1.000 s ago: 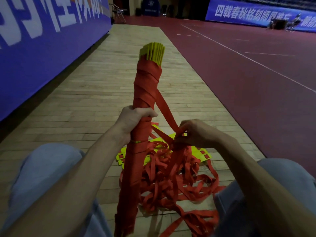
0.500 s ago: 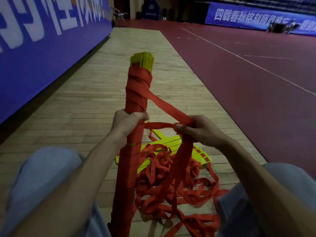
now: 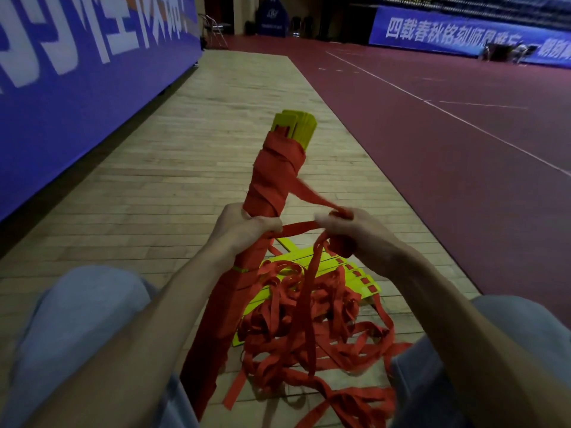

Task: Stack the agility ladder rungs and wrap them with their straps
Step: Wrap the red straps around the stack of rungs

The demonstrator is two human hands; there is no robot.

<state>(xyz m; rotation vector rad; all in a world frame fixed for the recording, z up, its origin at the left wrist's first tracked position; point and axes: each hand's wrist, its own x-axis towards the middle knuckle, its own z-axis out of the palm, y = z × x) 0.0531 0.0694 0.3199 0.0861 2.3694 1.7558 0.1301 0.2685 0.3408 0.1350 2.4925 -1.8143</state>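
The right hand (image 3: pixel 355 233) is motion-blurred, fingers (image 3: pixel 327 219) indistinct; loose straps (image 3: pixel 309 329) bury most rungs (image 3: pixel 355 271) on the floor and run off the bottom edge.

The wooden floor (image 3: pixel 185 168) runs open ahead, up to the blue banner wall (image 3: pixel 77 112) along its left edge. Close in, tangled red straps (image 3: pixel 309 332), loose yellow rungs (image 3: pixel 336 265) and the wrapped bundle (image 3: pixel 272 180) block the boards.

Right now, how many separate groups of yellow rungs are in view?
2. One bundle, wrapped in red strap, is gripped by the left hand; the other pile lies fanned on the wooden floor beneath loose red straps, which may hide more rungs.
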